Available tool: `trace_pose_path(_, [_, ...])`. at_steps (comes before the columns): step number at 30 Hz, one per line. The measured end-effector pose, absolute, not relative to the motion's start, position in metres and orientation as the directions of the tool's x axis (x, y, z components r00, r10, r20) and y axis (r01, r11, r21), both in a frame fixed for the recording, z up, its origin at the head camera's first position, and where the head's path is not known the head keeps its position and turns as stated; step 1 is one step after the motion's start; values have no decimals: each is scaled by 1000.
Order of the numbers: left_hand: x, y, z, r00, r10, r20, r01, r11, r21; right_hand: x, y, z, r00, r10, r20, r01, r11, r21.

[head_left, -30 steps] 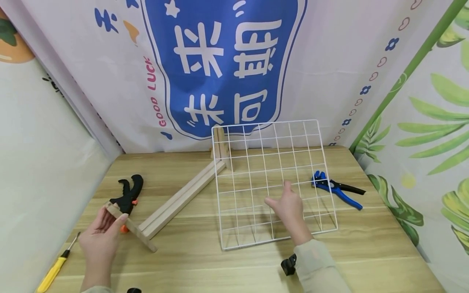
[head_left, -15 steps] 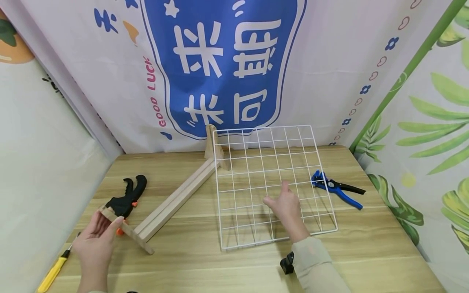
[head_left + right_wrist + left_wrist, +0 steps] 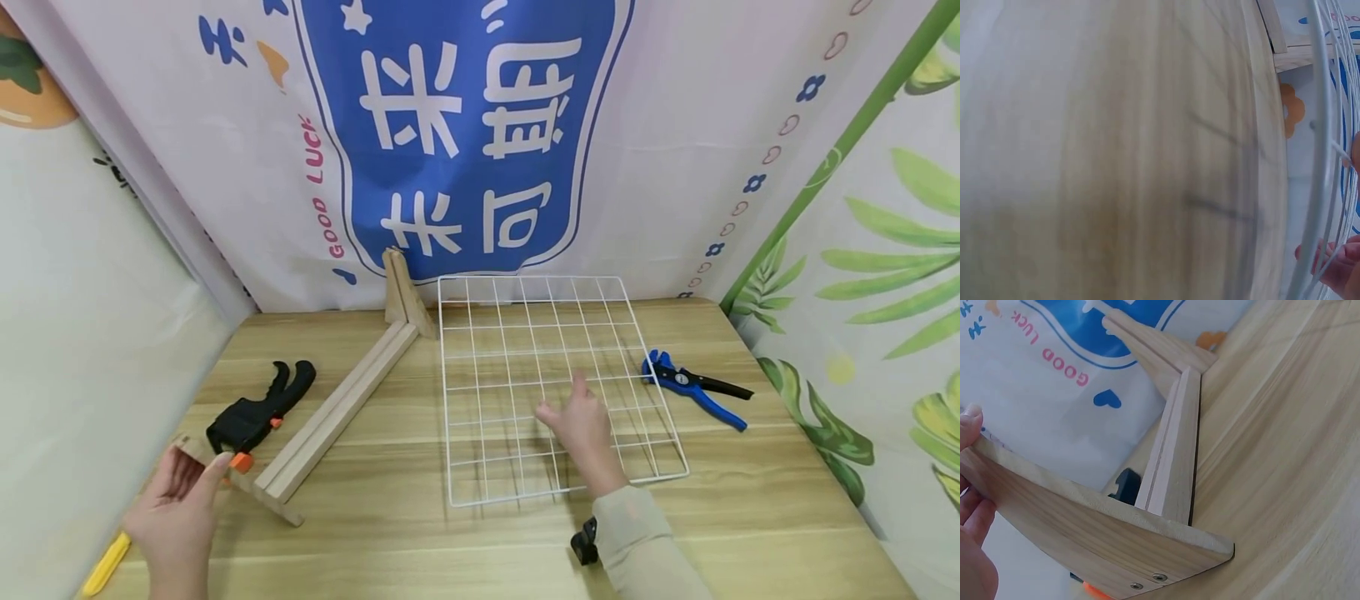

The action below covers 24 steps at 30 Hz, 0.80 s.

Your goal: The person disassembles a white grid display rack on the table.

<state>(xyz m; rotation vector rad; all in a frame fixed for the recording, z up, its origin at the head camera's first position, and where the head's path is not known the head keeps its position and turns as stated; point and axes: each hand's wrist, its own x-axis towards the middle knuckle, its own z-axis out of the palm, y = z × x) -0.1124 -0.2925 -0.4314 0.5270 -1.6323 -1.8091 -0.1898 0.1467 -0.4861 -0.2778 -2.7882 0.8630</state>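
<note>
My left hand (image 3: 174, 508) grips the near end board (image 3: 264, 495) of a wooden stand. Two parallel wooden rails (image 3: 341, 408) run from that board to a shaped far end piece (image 3: 406, 296). Screws show in the near board (image 3: 1110, 531) in the left wrist view. My right hand (image 3: 581, 429) holds a white wire grid panel (image 3: 517, 387) by its lower middle, with the thumb and one finger standing out and the other fingers partly hidden. In the right wrist view, fingers (image 3: 1335, 265) show at the panel's wires.
A black clamp (image 3: 251, 421) with orange parts lies just left of the rails. Partly behind my left hand is a yellow-handled tool (image 3: 108, 565). Blue and black wire strippers (image 3: 693, 387) lie at the panel's right edge. A printed cloth backdrop (image 3: 675, 167) rises behind the table (image 3: 420, 550).
The wooden stand has shifted left with my left hand. The grid panel's far edge has come down, so it lies flatter. The black clamp has moved and turned slightly.
</note>
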Motion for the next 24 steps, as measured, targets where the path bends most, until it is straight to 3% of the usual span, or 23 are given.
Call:
trace_pose_path(9, [-112,-298,-438,-662,-705,253,366,-9,931,-188,142,-499,-943,171,284,10,871,-492])
trace_pose_path(24, [-112,-299,-438,-673,-696,250,338,10,941,-192,137,-512,-962,217,165,116,874,-472])
